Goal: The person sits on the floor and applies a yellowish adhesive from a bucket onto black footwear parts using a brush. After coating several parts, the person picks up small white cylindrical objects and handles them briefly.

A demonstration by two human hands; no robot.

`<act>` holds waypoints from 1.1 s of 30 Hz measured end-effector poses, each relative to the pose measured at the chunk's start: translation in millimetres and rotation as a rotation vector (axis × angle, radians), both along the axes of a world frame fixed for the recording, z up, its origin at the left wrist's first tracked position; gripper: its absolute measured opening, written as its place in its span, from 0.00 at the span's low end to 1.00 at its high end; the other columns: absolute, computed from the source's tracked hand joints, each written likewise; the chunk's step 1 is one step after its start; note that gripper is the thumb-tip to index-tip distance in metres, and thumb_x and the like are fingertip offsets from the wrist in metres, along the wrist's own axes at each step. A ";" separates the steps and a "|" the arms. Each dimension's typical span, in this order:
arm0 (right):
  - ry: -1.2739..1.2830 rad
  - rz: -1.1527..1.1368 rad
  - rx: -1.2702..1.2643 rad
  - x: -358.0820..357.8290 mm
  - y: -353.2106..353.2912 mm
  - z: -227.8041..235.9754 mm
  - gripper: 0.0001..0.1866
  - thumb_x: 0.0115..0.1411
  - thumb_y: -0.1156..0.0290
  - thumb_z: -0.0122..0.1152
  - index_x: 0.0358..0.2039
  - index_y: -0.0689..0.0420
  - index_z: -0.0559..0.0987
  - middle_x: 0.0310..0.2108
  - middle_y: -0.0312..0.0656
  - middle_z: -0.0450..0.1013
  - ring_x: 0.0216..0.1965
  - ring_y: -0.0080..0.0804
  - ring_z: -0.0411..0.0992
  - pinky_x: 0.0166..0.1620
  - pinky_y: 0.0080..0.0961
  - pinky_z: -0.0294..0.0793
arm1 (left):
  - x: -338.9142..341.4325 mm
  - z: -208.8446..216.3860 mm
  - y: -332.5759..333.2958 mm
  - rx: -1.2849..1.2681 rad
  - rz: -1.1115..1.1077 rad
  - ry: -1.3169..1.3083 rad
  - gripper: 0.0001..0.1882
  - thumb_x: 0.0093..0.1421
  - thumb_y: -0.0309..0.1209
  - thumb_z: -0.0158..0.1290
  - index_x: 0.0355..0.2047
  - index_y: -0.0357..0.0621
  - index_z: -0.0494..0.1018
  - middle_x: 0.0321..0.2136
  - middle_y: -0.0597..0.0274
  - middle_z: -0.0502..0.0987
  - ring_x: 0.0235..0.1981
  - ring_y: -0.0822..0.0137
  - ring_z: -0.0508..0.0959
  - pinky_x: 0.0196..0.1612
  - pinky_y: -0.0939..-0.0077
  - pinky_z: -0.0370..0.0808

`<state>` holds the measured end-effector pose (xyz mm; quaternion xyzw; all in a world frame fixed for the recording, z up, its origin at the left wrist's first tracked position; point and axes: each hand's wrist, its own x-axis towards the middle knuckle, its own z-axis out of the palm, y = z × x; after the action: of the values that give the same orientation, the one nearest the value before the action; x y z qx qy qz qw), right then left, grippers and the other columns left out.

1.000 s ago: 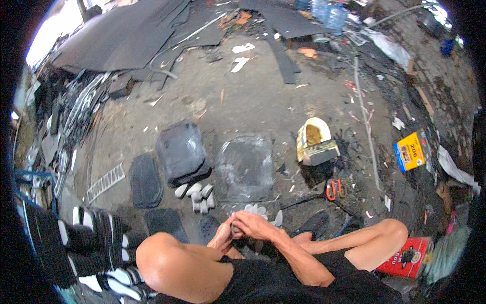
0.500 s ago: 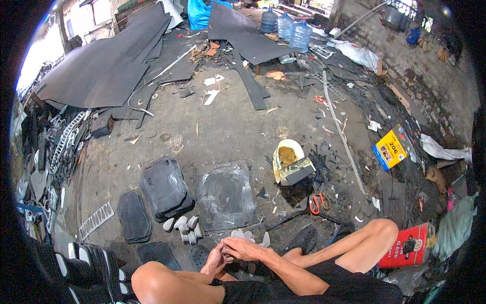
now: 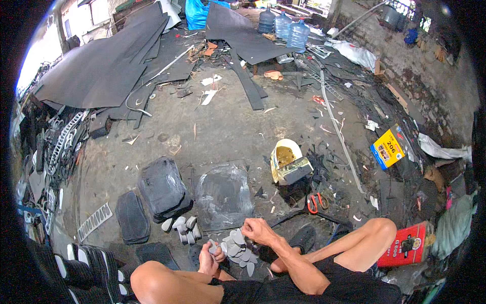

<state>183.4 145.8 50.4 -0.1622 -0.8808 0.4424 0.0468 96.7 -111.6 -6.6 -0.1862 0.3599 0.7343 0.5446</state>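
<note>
My left hand (image 3: 207, 260) is closed around one or more small grey rounded foam pieces (image 3: 213, 248), low between my knees. Just to its right, a loose pile of flat grey teardrop-shaped foam pieces (image 3: 235, 249) lies on the ground. My right hand (image 3: 259, 231) hovers at the upper right edge of that pile, its fingers curled together. Whatever may be in those fingers is hidden. Small stacks of similar grey pieces (image 3: 183, 233) stand left of the pile, beside a smeared dark square sheet (image 3: 225, 195).
Stacked black sheets (image 3: 163, 185) and black sole-shaped pieces (image 3: 132, 218) lie to the left. Ahead stands a tub of yellowish paste (image 3: 286, 157), with orange-handled scissors (image 3: 317, 202) nearby. A red can (image 3: 402, 245) is beside my right knee. Large dark sheets (image 3: 96, 71) cover the far left.
My hands were together above the pile. Now they are apart: the right has moved up and right, the left slightly left, and the grey pile between them is uncovered.
</note>
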 end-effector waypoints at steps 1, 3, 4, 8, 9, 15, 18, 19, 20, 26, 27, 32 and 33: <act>0.028 0.043 -0.028 -2.4 -10.0 0.6 0.12 0.61 0.66 0.66 0.29 0.62 0.77 0.26 0.49 0.77 0.28 0.45 0.78 0.34 0.39 0.75 | 3.9 -3.2 -4.3 0.033 -0.038 -0.008 0.18 0.73 0.50 0.43 0.41 0.47 0.67 0.21 0.65 0.65 0.19 0.67 0.61 0.25 0.69 0.58; 0.076 0.117 -0.061 -6.6 -34.6 1.0 0.13 0.61 0.66 0.66 0.29 0.62 0.76 0.26 0.49 0.77 0.29 0.46 0.78 0.35 0.39 0.75 | 8.5 5.1 14.7 -0.022 -0.016 0.035 0.18 0.72 0.50 0.43 0.39 0.48 0.66 0.23 0.63 0.68 0.21 0.65 0.63 0.27 0.68 0.60; 0.077 0.079 -0.115 -6.7 -47.3 2.6 0.13 0.62 0.65 0.65 0.30 0.63 0.76 0.27 0.50 0.76 0.30 0.49 0.77 0.36 0.41 0.74 | 9.4 8.0 20.6 -0.054 -0.001 0.060 0.18 0.72 0.50 0.43 0.38 0.48 0.66 0.24 0.62 0.69 0.22 0.64 0.64 0.27 0.67 0.61; 0.058 -0.056 -0.320 -7.6 -75.5 -7.1 0.15 0.69 0.62 0.62 0.34 0.64 0.76 0.18 0.43 0.69 0.21 0.21 0.65 0.25 0.33 0.65 | 4.9 23.6 29.4 -0.105 -0.172 0.332 0.20 0.77 0.50 0.47 0.45 0.47 0.73 0.31 0.69 0.74 0.27 0.75 0.70 0.29 0.77 0.67; 0.071 -0.005 -0.383 -6.9 -72.1 -8.2 0.16 0.72 0.60 0.60 0.34 0.61 0.76 0.18 0.36 0.69 0.21 0.19 0.66 0.25 0.28 0.66 | -1.2 27.5 27.9 -0.013 -0.227 0.515 0.20 0.77 0.49 0.49 0.49 0.44 0.76 0.35 0.69 0.78 0.30 0.75 0.74 0.31 0.77 0.71; -0.095 0.025 -0.908 -3.0 -46.2 -4.4 0.14 0.76 0.61 0.57 0.34 0.57 0.76 0.20 0.30 0.69 0.19 0.17 0.68 0.22 0.20 0.68 | 1.7 52.7 37.6 -0.204 -0.214 0.746 0.10 0.72 0.35 0.56 0.43 0.40 0.77 0.29 0.72 0.75 0.27 0.78 0.72 0.30 0.78 0.70; 0.041 -0.180 -0.548 1.3 -39.8 -13.0 0.14 0.75 0.62 0.59 0.32 0.57 0.77 0.20 0.30 0.70 0.18 0.17 0.68 0.21 0.20 0.69 | -1.6 58.9 37.2 -0.376 -0.100 0.872 0.07 0.69 0.29 0.57 0.34 0.39 0.78 0.22 0.71 0.75 0.21 0.79 0.71 0.24 0.79 0.68; 0.112 -0.301 -0.497 2.9 -13.5 -14.8 0.14 0.74 0.64 0.59 0.32 0.58 0.77 0.20 0.29 0.70 0.18 0.17 0.69 0.21 0.21 0.70 | -7.3 33.7 27.5 -0.310 0.051 0.675 0.07 0.69 0.29 0.57 0.37 0.37 0.79 0.23 0.68 0.78 0.22 0.79 0.73 0.23 0.80 0.69; -0.012 -0.406 -0.567 -2.2 -4.3 13.0 0.14 0.73 0.62 0.60 0.32 0.58 0.78 0.19 0.30 0.71 0.18 0.17 0.70 0.21 0.20 0.70 | -6.0 24.2 10.5 -0.341 0.091 0.671 0.07 0.69 0.28 0.57 0.39 0.36 0.79 0.24 0.67 0.78 0.22 0.78 0.74 0.23 0.80 0.69; -0.097 0.006 -0.184 -11.3 -58.9 10.3 0.22 0.72 0.52 0.58 0.36 0.62 0.78 0.32 0.59 0.78 0.35 0.61 0.78 0.39 0.46 0.76 | -5.9 39.8 39.2 -0.289 -0.151 1.068 0.12 0.69 0.33 0.62 0.47 0.38 0.80 0.29 0.69 0.80 0.25 0.77 0.77 0.28 0.78 0.75; -0.066 -0.058 -0.223 -9.0 -63.4 7.2 0.21 0.73 0.54 0.57 0.36 0.62 0.78 0.35 0.60 0.78 0.38 0.64 0.77 0.40 0.47 0.76 | -6.0 51.7 40.7 -0.286 -0.145 1.040 0.12 0.70 0.34 0.61 0.46 0.38 0.80 0.28 0.69 0.80 0.25 0.78 0.77 0.27 0.79 0.73; -0.059 -0.189 -0.199 -2.5 -18.6 1.1 0.20 0.73 0.55 0.56 0.36 0.62 0.78 0.35 0.58 0.80 0.38 0.65 0.78 0.39 0.50 0.76 | 0.2 38.2 23.2 -0.296 0.122 0.639 0.10 0.71 0.34 0.58 0.42 0.38 0.76 0.27 0.65 0.79 0.24 0.77 0.77 0.27 0.78 0.75; -0.171 -0.244 -0.021 -2.7 -0.5 10.7 0.20 0.72 0.54 0.57 0.36 0.62 0.78 0.34 0.56 0.81 0.38 0.64 0.78 0.39 0.50 0.77 | -4.6 38.6 25.1 -0.282 0.229 0.563 0.12 0.73 0.36 0.56 0.40 0.39 0.76 0.26 0.66 0.78 0.22 0.77 0.75 0.26 0.78 0.73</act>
<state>180.7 145.3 61.1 -0.3056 -0.8507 0.4271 0.0233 92.1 -86.5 32.0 -0.0890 0.5710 0.7563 0.3066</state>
